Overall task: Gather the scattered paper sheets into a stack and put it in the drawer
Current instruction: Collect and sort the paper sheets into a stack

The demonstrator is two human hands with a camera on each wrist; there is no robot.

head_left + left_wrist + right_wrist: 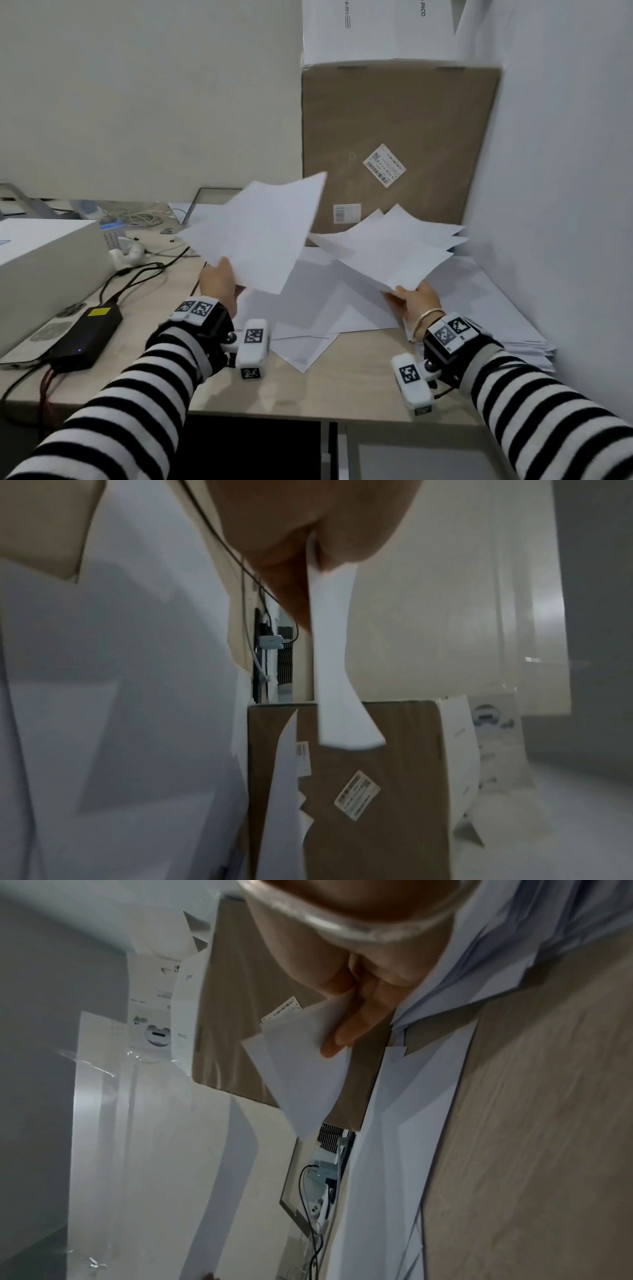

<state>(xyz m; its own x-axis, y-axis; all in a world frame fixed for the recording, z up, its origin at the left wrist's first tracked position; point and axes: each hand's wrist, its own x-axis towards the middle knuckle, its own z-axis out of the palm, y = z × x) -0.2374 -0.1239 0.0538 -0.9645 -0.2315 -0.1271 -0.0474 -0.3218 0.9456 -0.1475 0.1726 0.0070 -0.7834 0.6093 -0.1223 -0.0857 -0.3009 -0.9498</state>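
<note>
Gathering is under way. At lower centre, the left hand (219, 279) pinches a raised sheet (255, 233); the right hand (416, 303) has its grip closed on several fanned sheets (390, 251). More loose sheets (318, 308) lie beyond on the desk (308, 394). Next, I judge, merge both bundles.

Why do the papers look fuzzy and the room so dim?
Head view: the white paper sheets in the left hand are smeared by motion. Left wrist view: dim, grainy, with grey shadows across the sheets on the desk. Right wrist view: soft, with glare on clear plastic wrap.
</note>
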